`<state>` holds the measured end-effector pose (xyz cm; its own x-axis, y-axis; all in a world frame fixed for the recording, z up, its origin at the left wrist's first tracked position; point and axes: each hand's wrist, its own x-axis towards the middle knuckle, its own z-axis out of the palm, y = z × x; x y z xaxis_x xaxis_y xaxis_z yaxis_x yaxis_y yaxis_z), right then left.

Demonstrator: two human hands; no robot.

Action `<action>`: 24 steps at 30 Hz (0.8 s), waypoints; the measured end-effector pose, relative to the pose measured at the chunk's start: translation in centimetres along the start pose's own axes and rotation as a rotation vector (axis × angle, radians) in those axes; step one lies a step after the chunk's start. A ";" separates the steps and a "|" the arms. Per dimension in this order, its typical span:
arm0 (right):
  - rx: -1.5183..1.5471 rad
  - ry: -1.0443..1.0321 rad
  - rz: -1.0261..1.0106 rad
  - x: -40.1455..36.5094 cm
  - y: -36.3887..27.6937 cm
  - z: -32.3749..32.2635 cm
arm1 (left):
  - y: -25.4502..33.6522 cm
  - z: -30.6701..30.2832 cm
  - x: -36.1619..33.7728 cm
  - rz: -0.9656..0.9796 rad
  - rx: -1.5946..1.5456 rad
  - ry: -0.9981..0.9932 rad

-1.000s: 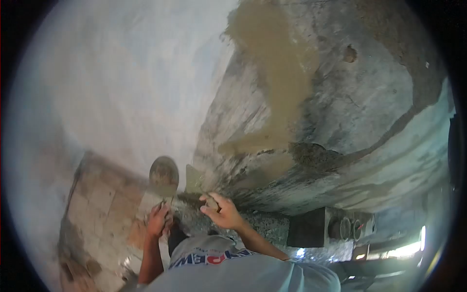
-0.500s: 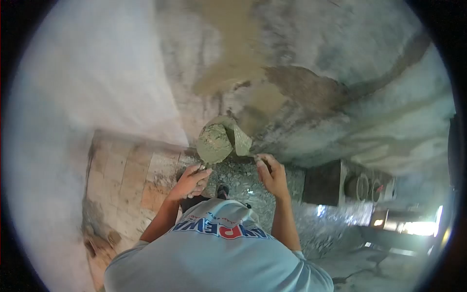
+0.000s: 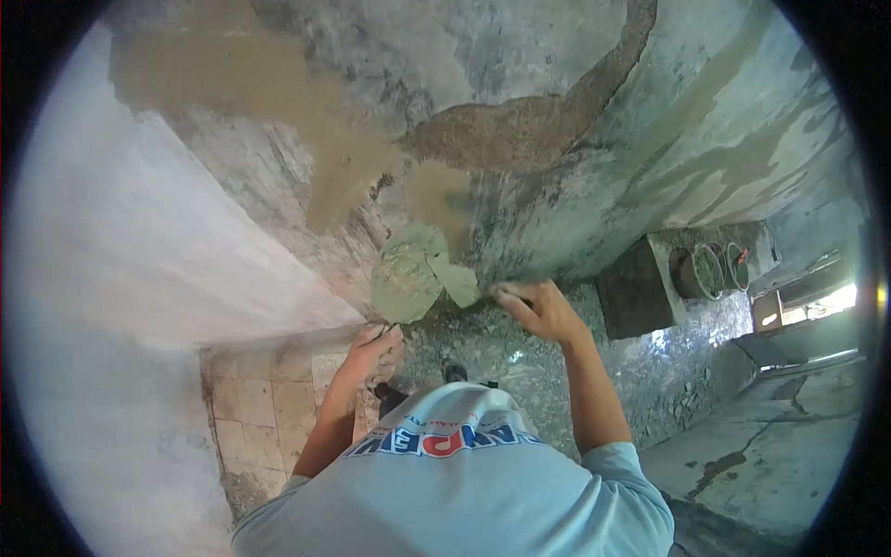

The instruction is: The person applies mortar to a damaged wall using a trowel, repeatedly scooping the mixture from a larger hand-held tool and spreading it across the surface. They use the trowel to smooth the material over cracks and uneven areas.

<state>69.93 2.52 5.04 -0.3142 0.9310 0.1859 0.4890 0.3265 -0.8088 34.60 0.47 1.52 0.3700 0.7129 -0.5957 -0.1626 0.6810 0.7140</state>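
My left hand (image 3: 376, 355) is closed round the handle of a rounded, flat mortar holder, like a hawk. Grey-green wet mortar (image 3: 401, 283) covers its face, so its exact shape is hidden. My right hand (image 3: 546, 311) grips the handle of a small trowel (image 3: 458, 283). That trowel's mortar-smeared blade lies at the right edge of the mortar; whether the two touch is hard to tell. Beyond both tools is the worn wall (image 3: 343, 153), with a damp tan patch of plaster (image 3: 432, 190) just past them.
A rough, dark bare patch (image 3: 501, 135) runs up the wall. To the right, buckets (image 3: 698, 271) sit on a dark block (image 3: 636, 288). Square tiles (image 3: 246, 399) lie at lower left, and rubble-strewn floor (image 3: 548, 390) beneath me. A pale wall (image 3: 186, 232) stands at left.
My view has turned, so the wall patches sit further left and the buckets higher. My right hand is slightly further right, and the gap between trowel blade and mortar has narrowed.
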 end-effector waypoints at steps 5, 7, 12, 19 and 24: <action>0.129 -0.075 0.220 -2.6 0.7 -1.7 | 2.0 -0.6 -1.1 0.130 -0.151 -0.078; 0.465 -0.012 0.336 -2.4 0.8 -1.7 | 2.5 -0.4 -1.7 0.157 -0.145 -0.072; 0.297 0.026 0.054 3.6 -2.2 -1.9 | 2.1 1.1 -2.0 0.083 -0.065 -0.024; 0.017 -0.056 -0.108 4.8 -0.4 -1.7 | -0.3 -0.5 -2.0 0.114 -0.104 -0.037; 0.152 0.022 0.169 2.9 -0.5 -0.9 | 0.5 -0.6 -3.9 0.201 -0.161 -0.053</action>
<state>69.49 5.19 6.53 -0.2192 0.9743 0.0510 0.4047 0.1384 -0.9039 32.50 -1.84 4.01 0.3621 0.8296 -0.4250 -0.3798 0.5477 0.7455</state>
